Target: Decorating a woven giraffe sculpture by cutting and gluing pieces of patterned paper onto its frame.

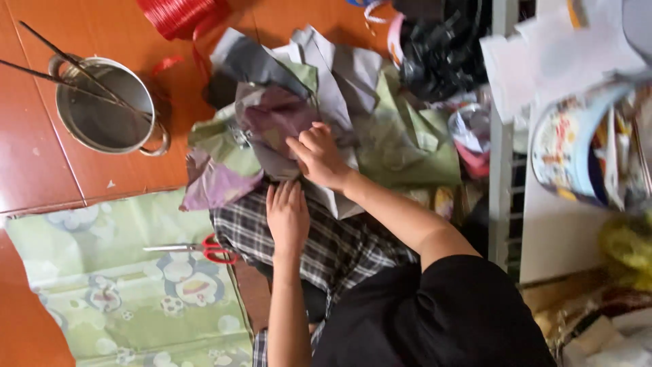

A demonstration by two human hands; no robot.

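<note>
The left hand [287,216] lies flat, palm down, fingers straight and close together, its bare forearm running straight back toward the body. The right hand [319,158] sits just ahead of the left one and slightly to its outer side, knuckles up, fingers curled under in a loose fist. Its wrist is bent and its forearm is bare to the black sleeve.

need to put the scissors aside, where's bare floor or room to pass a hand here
Bare wooden floor lies left of the steel pot, and between the pot and the green patterned sheet. The sheet left of the red-handled scissors is open too. Crowded: the fabric pile under the right hand and left hand.
</note>
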